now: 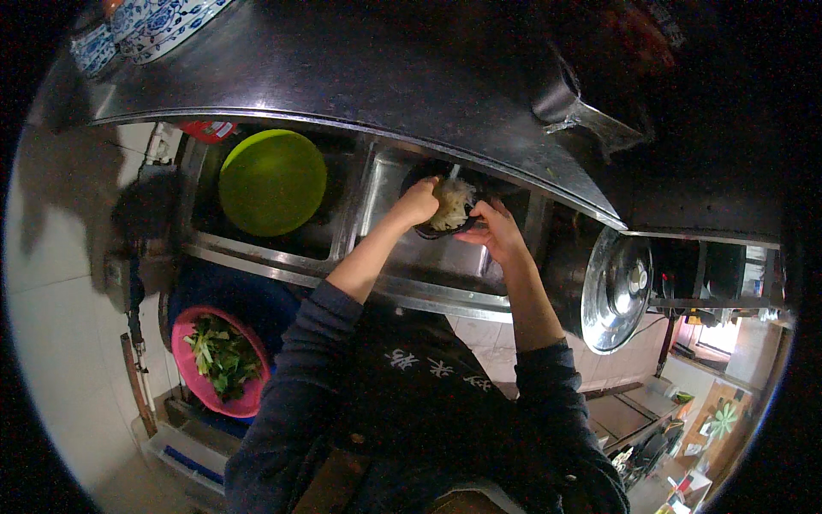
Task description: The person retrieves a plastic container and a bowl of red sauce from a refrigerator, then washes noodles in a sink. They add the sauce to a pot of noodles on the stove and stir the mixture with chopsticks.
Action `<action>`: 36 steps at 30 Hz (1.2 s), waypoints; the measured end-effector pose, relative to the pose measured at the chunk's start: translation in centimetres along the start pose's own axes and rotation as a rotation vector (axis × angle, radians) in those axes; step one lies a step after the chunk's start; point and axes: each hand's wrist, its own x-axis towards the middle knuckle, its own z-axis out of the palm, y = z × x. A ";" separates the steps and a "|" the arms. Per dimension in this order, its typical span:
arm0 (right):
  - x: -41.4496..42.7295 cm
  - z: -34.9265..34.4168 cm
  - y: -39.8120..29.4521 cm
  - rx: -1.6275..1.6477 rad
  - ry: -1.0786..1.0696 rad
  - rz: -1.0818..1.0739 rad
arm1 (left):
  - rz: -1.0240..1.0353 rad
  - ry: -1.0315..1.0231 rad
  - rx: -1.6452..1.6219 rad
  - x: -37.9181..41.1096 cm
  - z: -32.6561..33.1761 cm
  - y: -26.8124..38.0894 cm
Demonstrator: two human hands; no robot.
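Note:
Over the right basin of a steel double sink (443,260), my left hand (419,204) and my right hand (493,230) are on either side of a dark bowl or strainer (437,232). Pale, shredded food (453,204) fills it; the exact kind is not clear. My right hand grips the rim at the right with thumb and fingers. The left hand, fingers curled, is at the left edge of the food; whether it holds the rim or some shreds is hidden. A light strip, perhaps running water, shows just above the food.
A green plastic basin (273,183) stands in the left sink basin. Below left, a pink basin (186,360) holds leafy greens (225,363). A steel shelf (359,70) overhangs the sink's back. At the right is a large round metal lid (620,289).

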 end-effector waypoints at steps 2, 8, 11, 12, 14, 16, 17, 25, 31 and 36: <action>0.5 -1.0 0.7 0.009 0.011 -0.057 | 0.074 -0.056 0.126 -0.7 -0.1 1.2; 0.6 -0.8 2.3 0.156 -0.042 -0.193 | 0.472 -0.116 0.221 -1.0 1.9 0.4; 0.6 -1.5 3.2 0.203 0.015 -0.147 | 0.459 -0.138 0.394 -3.8 1.0 3.7; 0.5 -1.5 3.3 0.207 0.047 -0.122 | 0.407 -0.115 0.435 -4.7 0.4 4.9; 0.7 -1.7 3.7 0.206 -0.010 -0.153 | 0.401 0.030 0.453 -4.6 0.6 4.1; 0.5 -1.4 3.7 0.212 -0.002 -0.156 | 0.377 0.185 0.572 -3.9 -0.3 4.1; 0.4 -1.0 3.6 0.217 0.036 -0.144 | 0.364 0.260 0.631 -3.3 -0.8 4.1; -1.8 2.6 0.5 -0.112 0.122 -0.251 | 0.115 0.025 -0.118 1.4 1.9 -1.4; -1.3 2.4 -1.3 -0.717 0.258 -0.347 | 0.227 0.085 -0.359 3.2 7.3 -4.6; -2.7 1.9 -1.7 -1.370 0.526 -0.717 | 0.183 0.148 -0.390 1.5 9.9 -0.7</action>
